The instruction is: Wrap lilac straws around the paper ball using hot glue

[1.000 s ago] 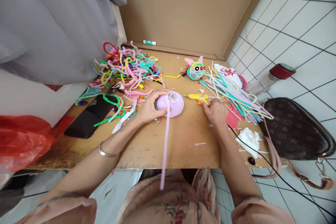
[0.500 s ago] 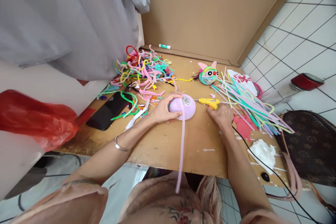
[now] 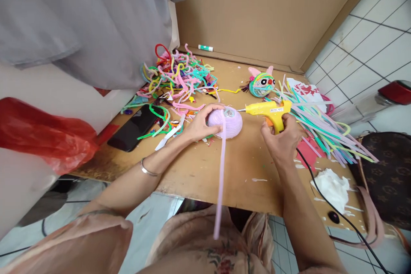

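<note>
My left hand (image 3: pixel 205 124) is wrapped round the left side of a ball wound with lilac pipe cleaner (image 3: pixel 233 127). A gap at the ball's top shows a clear, shiny core. One loose lilac pipe cleaner end (image 3: pixel 221 184) hangs from it over the table's front edge. My right hand (image 3: pixel 283 137) grips the handle of a yellow hot glue gun (image 3: pixel 266 109), raised off the table with a glue stick out of its back. The gun's metal nozzle points left, close to the ball's upper right side; whether it touches is hard to tell.
A tangle of coloured pipe cleaners (image 3: pixel 180 72) lies at the back left, a black phone (image 3: pixel 133 130) before it. A decorated ball with ears (image 3: pixel 261 84) sits behind. Straight pipe cleaners (image 3: pixel 327 124), white tissue (image 3: pixel 332 188), a black cable (image 3: pixel 340 214) and a brown bag (image 3: pixel 385 175) are right.
My right hand has lifted the glue gun from the table, and its nozzle has come nearer the ball. My left hand keeps its hold. The view has shifted slightly.
</note>
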The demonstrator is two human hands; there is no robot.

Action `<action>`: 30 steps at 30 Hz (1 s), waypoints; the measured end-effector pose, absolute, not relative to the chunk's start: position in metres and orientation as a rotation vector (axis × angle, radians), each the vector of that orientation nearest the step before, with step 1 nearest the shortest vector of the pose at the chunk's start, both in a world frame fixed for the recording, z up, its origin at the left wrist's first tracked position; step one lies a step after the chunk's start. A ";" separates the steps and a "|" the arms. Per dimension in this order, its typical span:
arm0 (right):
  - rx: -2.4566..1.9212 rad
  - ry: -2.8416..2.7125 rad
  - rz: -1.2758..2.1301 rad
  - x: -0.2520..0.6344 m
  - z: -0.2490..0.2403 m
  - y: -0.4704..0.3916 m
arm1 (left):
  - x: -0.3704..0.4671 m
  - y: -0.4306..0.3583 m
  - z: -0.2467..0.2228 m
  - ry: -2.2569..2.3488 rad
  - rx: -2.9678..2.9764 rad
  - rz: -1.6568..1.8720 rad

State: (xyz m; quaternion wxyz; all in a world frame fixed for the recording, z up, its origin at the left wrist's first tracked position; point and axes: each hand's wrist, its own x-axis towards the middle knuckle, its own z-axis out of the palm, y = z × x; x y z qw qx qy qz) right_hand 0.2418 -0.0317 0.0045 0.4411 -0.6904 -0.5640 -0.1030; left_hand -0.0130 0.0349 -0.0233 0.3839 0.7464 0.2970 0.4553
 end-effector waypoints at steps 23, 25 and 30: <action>-1.651 -1.503 -0.289 0.227 0.001 -0.033 | -0.003 0.029 -0.018 0.676 2.063 1.213; -1.643 -1.505 -0.264 0.228 0.003 -0.033 | -0.004 0.030 -0.018 0.660 2.072 1.201; -1.599 -1.522 -0.228 0.232 0.006 -0.035 | -0.005 0.029 -0.017 0.644 2.091 1.212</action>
